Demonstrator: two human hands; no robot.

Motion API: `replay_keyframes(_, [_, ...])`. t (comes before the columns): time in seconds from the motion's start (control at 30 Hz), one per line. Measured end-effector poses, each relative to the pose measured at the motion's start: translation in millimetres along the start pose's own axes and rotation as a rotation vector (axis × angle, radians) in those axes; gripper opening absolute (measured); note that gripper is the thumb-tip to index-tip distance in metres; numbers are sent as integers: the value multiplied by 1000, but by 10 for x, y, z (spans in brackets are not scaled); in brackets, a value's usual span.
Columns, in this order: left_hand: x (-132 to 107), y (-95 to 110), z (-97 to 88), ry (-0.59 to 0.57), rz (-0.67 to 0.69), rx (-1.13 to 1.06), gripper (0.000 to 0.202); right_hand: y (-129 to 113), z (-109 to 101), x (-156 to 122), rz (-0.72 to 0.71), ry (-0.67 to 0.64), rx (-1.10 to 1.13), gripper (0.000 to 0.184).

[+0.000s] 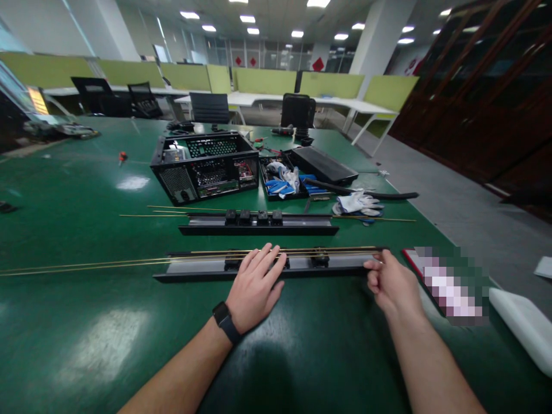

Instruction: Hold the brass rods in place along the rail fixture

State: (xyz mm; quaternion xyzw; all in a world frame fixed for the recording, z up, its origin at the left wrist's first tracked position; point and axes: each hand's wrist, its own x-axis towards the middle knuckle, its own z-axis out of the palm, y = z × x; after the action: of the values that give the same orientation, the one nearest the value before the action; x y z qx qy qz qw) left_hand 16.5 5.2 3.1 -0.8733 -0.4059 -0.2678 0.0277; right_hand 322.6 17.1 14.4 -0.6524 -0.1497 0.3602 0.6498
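Thin brass-coloured rods (336,250) run lengthwise over a long black channel (259,277) with a grey inside, close in front of me. Their left ends reach far past the channel. My left hand (256,282) lies across the channel's middle, fingers stretched out flat over the rods. At the right end, my right hand (394,282) has thumb and forefinger pinched at the rod tips. Small black blocks (319,257) sit inside the channel, partly covered by the left hand. Behind lies a similar channel (259,230), with several black blocks (245,217) and more thin rods (133,215).
An open black computer case (202,178) stands farther back on the green table (86,230). Beside it are a tray of gloves (282,178), a black panel (323,164) and loose white gloves (357,202). A red-edged blurred item (448,287) and a white object (520,322) lie right.
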Motion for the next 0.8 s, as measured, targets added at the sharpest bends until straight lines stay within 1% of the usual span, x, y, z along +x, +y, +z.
replay_keyframes(0.17, [-1, 10, 3, -8, -6, 3, 56, 0, -12, 34, -27, 32, 0, 14])
replay_keyframes(0.3, [-4, 6, 10, -5, -7, 6, 56, 1, -5, 23, -40, 36, -14, 12])
replay_keyframes(0.5, [-3, 2, 9, -7, -6, 13, 55, 2, 17, -20, -42, 3, -27, 14])
replay_keyframes(0.73, [-7, 4, 10, -2, -10, 14, 55, 4, 7, -5, -7, 4, -16, 19])
replay_keyframes(0.8, [-5, 5, 8, -3, -8, 17, 54, 21, 4, 0, -15, -3, -25, 21])
